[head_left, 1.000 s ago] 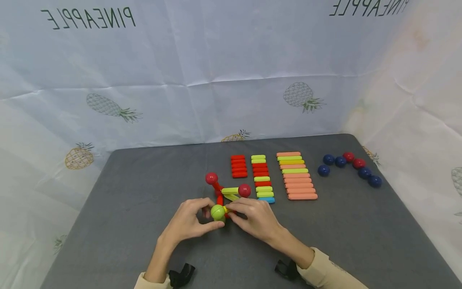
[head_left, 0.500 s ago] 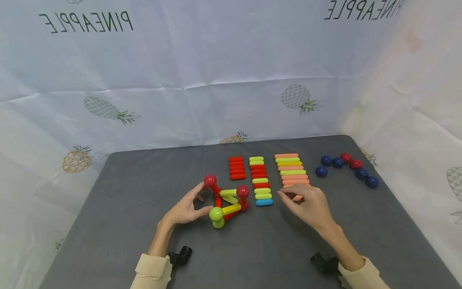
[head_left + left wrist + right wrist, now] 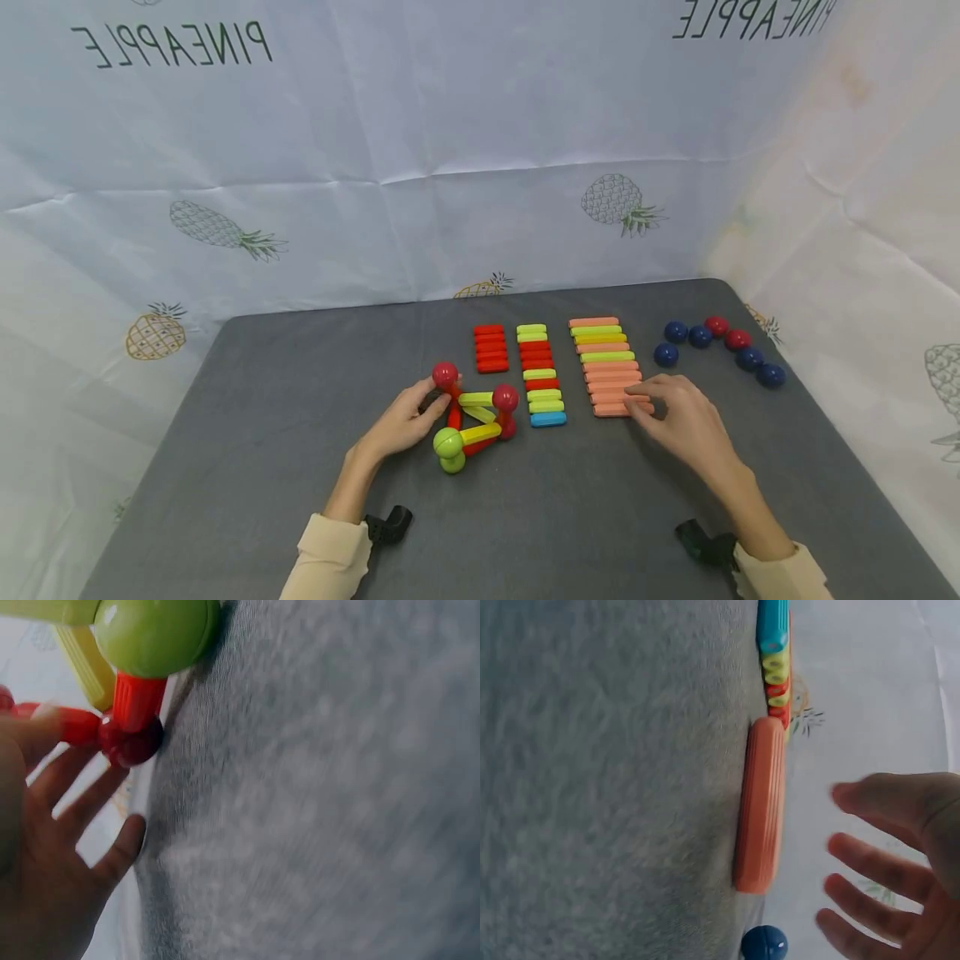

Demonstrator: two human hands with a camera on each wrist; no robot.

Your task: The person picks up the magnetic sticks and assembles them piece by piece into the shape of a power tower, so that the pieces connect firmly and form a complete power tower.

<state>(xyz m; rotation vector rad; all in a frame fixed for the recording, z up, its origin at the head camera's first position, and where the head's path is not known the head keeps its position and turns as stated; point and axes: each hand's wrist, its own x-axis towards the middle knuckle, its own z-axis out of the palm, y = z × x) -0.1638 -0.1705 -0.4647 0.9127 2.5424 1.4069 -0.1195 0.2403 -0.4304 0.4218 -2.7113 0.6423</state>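
A ball-and-stick frame (image 3: 480,434) stands on the table, made of red, yellow and lime rods joined by red and green balls. At its far left corner my left hand (image 3: 405,418) grips the red upright, thumb in front and other fingers behind, as the left wrist view shows. My right hand (image 3: 686,417) hovers over the near end of a column of mostly salmon rods (image 3: 611,377). In the right wrist view its fingers are spread apart from the nearest salmon rod (image 3: 761,806) and hold nothing.
Left of the salmon column lie a mixed column of lime and red rods (image 3: 537,364) with a blue rod (image 3: 548,419) nearest, and a short stack of red rods (image 3: 491,348). Several blue balls (image 3: 665,354) and two red balls (image 3: 738,339) lie at the right.
My right hand has left the frame's yellow rod and travelled right to the salmon rods. My left hand has let go near the green ball and taken hold of the far left red upright.
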